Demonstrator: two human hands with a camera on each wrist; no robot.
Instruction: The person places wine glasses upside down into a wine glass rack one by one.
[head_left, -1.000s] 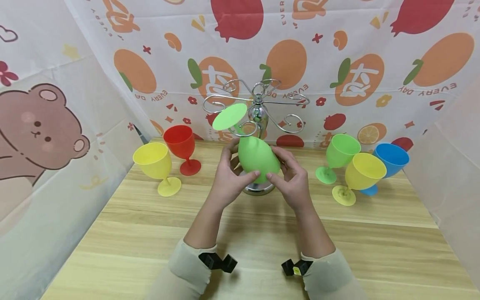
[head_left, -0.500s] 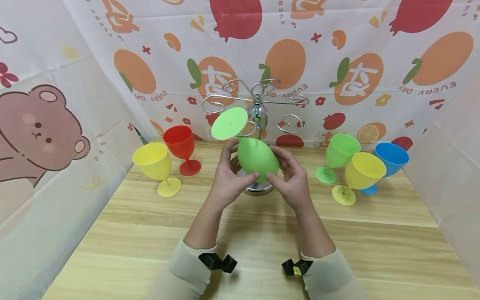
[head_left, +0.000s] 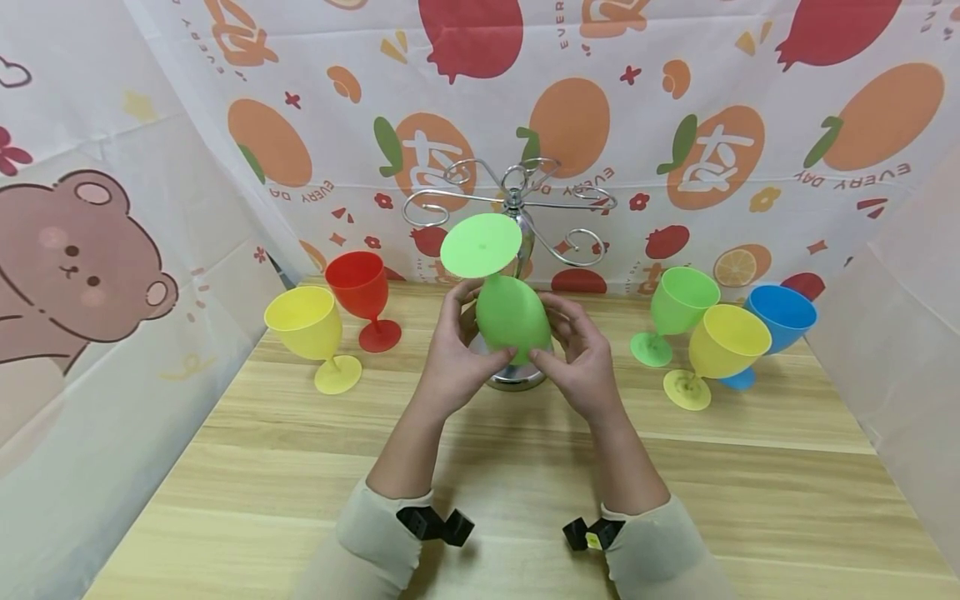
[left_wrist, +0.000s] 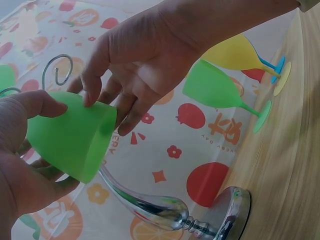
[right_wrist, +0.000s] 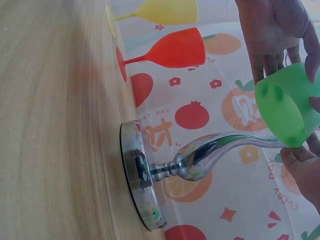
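Observation:
In the head view, both hands hold an upside-down green goblet in front of the chrome rack. The left hand grips the left side of its bowl, thumb on the near side; the right hand grips the right side likewise. The goblet's round foot is uppermost and tilts toward the head camera, covering one of the rack's arms. In the left wrist view the bowl is between both hands, its opening above the rack's chrome base. Whether the goblet touches the rack cannot be seen.
A yellow goblet and a red goblet stand at the left. Another green goblet, a yellow one and a blue one stand close together at the right. Behind the wooden table hangs a fruit-print cloth.
The held goblet has turned: its foot has swung to the right, with more of its flat underside showing. Both hands stay in nearly the same place around the bowl.

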